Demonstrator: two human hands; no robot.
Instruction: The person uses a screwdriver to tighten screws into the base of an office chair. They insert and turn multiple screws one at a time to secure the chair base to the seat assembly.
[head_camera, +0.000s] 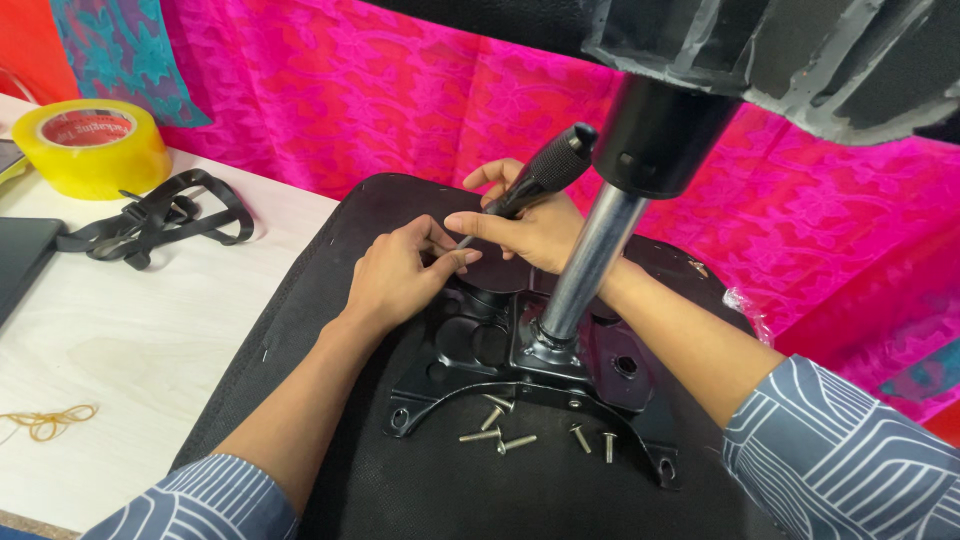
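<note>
Right hand (535, 232) gripping black screwdriver (535, 180), fingers curled around handle, tip angling down onto black metal seat plate (480, 345); left hand (400, 275) pinching shaft near tip, fingertips closed; plate lying on upturned black seat cushion (330, 300), chrome column (590, 260) rising from it; loose screws (500, 430) lying just in front; yellow tape roll (95, 150) sitting on table (150, 330) well apart

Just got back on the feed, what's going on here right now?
A person is working on an upturned office chair seat lying on a pale table. The right hand holds a black-handled screwdriver angled down to the black metal base plate, and the left hand pinches at its tip. Five loose screws lie on the seat by the plate's near edge. The chrome column stands bolted at the middle.
</note>
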